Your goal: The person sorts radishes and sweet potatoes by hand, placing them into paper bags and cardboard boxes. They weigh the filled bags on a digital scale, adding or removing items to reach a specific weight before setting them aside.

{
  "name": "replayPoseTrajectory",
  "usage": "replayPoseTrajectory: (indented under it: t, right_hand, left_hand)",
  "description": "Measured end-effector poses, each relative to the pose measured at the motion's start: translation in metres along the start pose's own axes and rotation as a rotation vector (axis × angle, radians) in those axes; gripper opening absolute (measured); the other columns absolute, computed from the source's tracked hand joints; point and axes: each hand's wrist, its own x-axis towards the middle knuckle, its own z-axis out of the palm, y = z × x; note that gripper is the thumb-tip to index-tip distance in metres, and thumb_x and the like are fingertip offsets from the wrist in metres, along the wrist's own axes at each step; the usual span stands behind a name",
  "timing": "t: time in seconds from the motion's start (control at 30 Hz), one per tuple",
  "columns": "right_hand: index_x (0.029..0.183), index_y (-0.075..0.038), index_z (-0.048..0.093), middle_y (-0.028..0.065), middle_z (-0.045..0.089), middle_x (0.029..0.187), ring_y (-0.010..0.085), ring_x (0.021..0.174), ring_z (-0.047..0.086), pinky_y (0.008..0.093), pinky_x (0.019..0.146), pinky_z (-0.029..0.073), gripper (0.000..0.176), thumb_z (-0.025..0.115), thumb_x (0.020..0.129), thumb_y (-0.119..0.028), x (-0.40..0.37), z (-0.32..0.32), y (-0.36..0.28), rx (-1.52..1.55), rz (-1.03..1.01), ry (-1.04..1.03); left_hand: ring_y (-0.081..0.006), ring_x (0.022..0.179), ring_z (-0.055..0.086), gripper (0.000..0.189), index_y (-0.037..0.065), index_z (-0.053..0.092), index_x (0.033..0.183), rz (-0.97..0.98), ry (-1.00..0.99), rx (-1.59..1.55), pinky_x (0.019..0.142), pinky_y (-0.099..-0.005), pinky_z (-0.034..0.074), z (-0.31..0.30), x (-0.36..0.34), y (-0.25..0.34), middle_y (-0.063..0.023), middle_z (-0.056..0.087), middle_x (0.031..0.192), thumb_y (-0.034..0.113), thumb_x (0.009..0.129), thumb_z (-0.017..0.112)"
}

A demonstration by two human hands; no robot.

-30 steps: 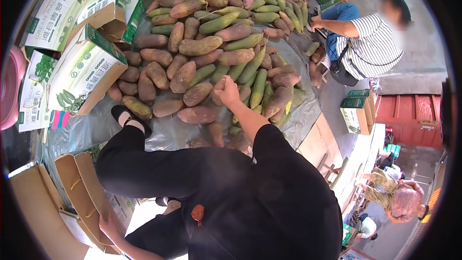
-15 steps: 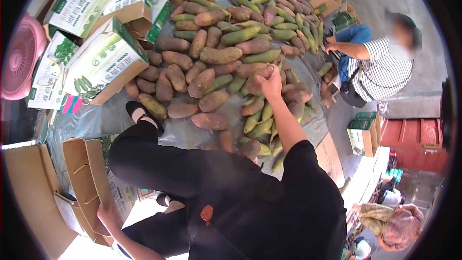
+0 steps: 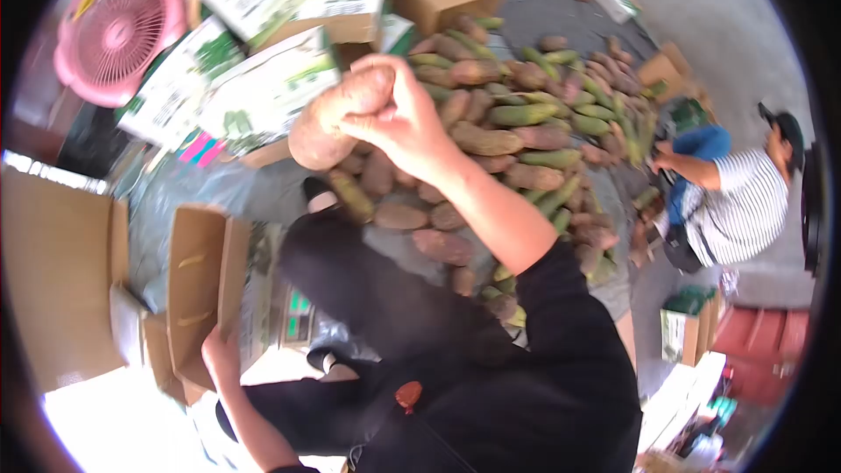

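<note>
My right hand (image 3: 407, 127) is raised in front of me and grips a large reddish-brown tuber (image 3: 331, 118), held above my knee. Behind it a big pile of brown and green tubers (image 3: 526, 123) lies on a grey sheet on the ground. My left hand (image 3: 221, 352) is low at the lower left, holding the edge of an open brown cardboard box (image 3: 197, 285). My black-clad leg and shoe (image 3: 320, 197) stretch toward the pile.
Green-and-white printed cartons (image 3: 254, 88) are stacked at the upper left beside a pink fan (image 3: 118, 26). A large cardboard box (image 3: 57, 280) stands at the left. A person in a striped shirt (image 3: 745, 201) squats at the right of the pile.
My right hand has lifted a tuber out of the pile and brought it up toward me and to the left. The view has swung left and down; my left hand stays on the box.
</note>
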Motion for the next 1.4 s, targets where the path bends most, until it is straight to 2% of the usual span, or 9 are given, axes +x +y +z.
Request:
replayPoseTrajectory:
  t: [0.17,0.37,0.5,0.57,0.77,0.93,1.17,1.3,1.4]
  right_hand:
    - [0.115,-0.004,0.045,0.0101,0.057,0.100,0.0156,0.096,0.057,0.0303,0.077,0.049,0.050,0.072,0.073,-0.004,0.036,0.121,-0.026,-0.074,-0.192,-0.333]
    - [0.073,-0.007,0.046,0.0069,0.061,0.091,0.0246,0.088,0.059,0.0423,0.065,0.047,0.020,0.065,0.073,-0.003,0.011,0.240,-0.019,-0.273,-0.136,-0.868]
    - [0.095,-0.011,0.060,0.0064,0.063,0.102,0.0299,0.102,0.056,0.0468,0.069,0.053,0.016,0.062,0.082,-0.021,-0.028,0.314,0.057,-0.695,-0.336,-1.141]
    - [0.103,-0.014,0.066,0.0105,0.064,0.111,0.0344,0.104,0.058,0.0575,0.071,0.052,0.028,0.067,0.077,-0.025,-0.053,0.350,0.107,-0.935,-0.386,-1.238]
    - [0.115,-0.013,0.063,0.0153,0.059,0.119,0.0419,0.106,0.054,0.0653,0.074,0.046,0.035,0.056,0.086,-0.031,-0.072,0.377,0.144,-1.490,-0.101,-1.844]
    - [0.119,-0.019,0.061,0.0088,0.060,0.121,0.0327,0.112,0.052,0.0593,0.081,0.046,0.039,0.056,0.084,-0.038,-0.071,0.377,0.138,-1.396,0.009,-1.951]
    - [0.105,-0.017,0.069,0.0059,0.064,0.114,0.0240,0.105,0.059,0.0409,0.084,0.050,0.030,0.063,0.077,-0.024,-0.061,0.410,0.187,-0.976,0.145,-1.707]
    - [0.092,-0.012,0.071,0.0099,0.068,0.098,0.0296,0.089,0.063,0.0421,0.074,0.051,0.024,0.065,0.072,-0.023,-0.002,0.409,0.166,-0.679,-0.187,-1.601]
    - [0.100,-0.013,0.068,0.0104,0.067,0.098,0.0284,0.092,0.063,0.0405,0.077,0.050,0.030,0.064,0.074,-0.027,0.051,0.333,0.106,-0.703,-0.394,-1.381]
  left_hand:
    - [-0.0388,0.081,0.061,0.021,0.004,0.064,0.096,-0.077,0.007,0.046,0.072,-0.0437,0.049,0.003,-0.004,0.007,-0.0210,0.064,0.081,0.008,0.075,0.064]
    - [-0.0389,0.081,0.061,0.021,0.005,0.065,0.097,-0.072,0.029,0.061,0.071,-0.0435,0.049,0.005,-0.008,0.009,-0.0206,0.064,0.081,0.007,0.077,0.062]
    - [-0.0399,0.081,0.061,0.019,0.001,0.064,0.096,-0.057,0.009,0.051,0.070,-0.0439,0.048,0.004,-0.008,0.011,-0.0223,0.063,0.081,0.008,0.078,0.061]
    - [-0.0400,0.080,0.061,0.019,0.000,0.063,0.095,-0.048,-0.005,0.070,0.070,-0.0437,0.048,0.003,-0.010,0.011,-0.0228,0.063,0.081,0.009,0.079,0.060]
    - [-0.0393,0.081,0.061,0.020,0.003,0.064,0.097,-0.147,-0.041,0.023,0.070,-0.0431,0.049,0.004,-0.005,0.013,-0.0225,0.063,0.083,0.009,0.079,0.059]
    - [-0.0392,0.082,0.062,0.020,0.003,0.064,0.097,-0.175,-0.026,-0.011,0.071,-0.0430,0.048,0.007,-0.004,0.007,-0.0223,0.064,0.084,0.009,0.079,0.059]
    - [-0.0389,0.080,0.063,0.020,0.003,0.064,0.097,-0.145,-0.006,-0.105,0.070,-0.0401,0.049,0.005,0.002,-0.004,-0.0211,0.064,0.083,0.007,0.078,0.060]
    - [-0.0378,0.080,0.063,0.022,0.000,0.063,0.098,-0.057,0.016,-0.118,0.070,-0.0387,0.049,0.006,0.001,-0.011,-0.0205,0.065,0.084,0.004,0.077,0.061]
    - [-0.0356,0.080,0.065,0.023,0.000,0.063,0.099,-0.057,0.006,-0.130,0.071,-0.0377,0.049,0.009,0.002,-0.018,-0.0200,0.066,0.085,0.003,0.076,0.061]
